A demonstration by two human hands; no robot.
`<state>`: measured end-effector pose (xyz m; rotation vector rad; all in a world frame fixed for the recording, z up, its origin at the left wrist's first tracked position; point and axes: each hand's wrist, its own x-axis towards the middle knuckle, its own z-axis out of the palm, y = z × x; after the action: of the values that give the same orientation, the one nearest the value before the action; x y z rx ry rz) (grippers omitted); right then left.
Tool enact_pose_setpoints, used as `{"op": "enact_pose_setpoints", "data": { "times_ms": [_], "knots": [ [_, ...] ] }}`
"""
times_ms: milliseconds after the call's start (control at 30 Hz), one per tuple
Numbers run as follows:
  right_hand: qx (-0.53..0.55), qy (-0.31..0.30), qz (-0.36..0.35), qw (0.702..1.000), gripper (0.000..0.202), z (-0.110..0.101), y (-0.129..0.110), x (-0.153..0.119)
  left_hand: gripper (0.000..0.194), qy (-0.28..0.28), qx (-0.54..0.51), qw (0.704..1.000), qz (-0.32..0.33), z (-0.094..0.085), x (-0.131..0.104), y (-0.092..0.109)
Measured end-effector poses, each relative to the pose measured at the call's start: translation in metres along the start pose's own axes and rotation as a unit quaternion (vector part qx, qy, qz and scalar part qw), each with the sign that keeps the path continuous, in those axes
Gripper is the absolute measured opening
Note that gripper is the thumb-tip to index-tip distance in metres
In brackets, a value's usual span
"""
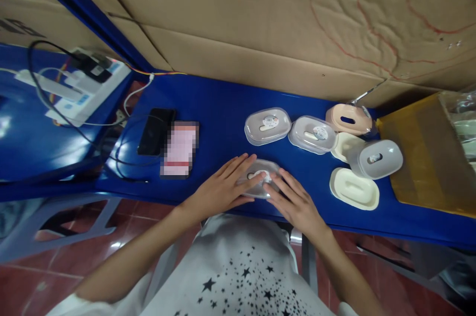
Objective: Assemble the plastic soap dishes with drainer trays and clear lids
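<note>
A clear-lidded container [259, 193] is being flanked by both spread hands, left [219, 188] and right [297, 203], its long axis running crosswise between them.

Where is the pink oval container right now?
In the head view, the pink container is right of centre at the blue table's back edge, beside the cardboard box.

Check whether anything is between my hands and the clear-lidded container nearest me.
Nothing visible is in the way: the left hand and right hand both have fingers on the container. Two similar containers sit farther back.
</note>
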<state>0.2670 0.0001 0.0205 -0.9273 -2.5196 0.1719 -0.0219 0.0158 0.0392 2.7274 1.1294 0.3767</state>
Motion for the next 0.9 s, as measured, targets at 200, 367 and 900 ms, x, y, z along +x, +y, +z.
{"op": "enact_pose_setpoints", "data": {
  "times_ms": [200, 367, 900],
  "knots": [
    [-0.001, -0.009, 0.025, 1.000, 0.054, 0.001, 0.000, 0.001, 0.075, 0.014, 0.001, 1.000, -0.014, 0.001, 0.003, 0.002],
    [0.007, -0.029, 0.039, 0.999, 0.042, 0.006, -0.007, 0.025, 0.072, 0.035, 0.012, 0.998, -0.047, 0.004, 0.006, -0.002],
    [-0.138, 0.035, 0.320, 0.937, 0.042, -0.044, 0.007, -0.083, 0.067, 0.130, 0.008, 0.985, -0.112, -0.007, 0.039, -0.011]
  ]
}}
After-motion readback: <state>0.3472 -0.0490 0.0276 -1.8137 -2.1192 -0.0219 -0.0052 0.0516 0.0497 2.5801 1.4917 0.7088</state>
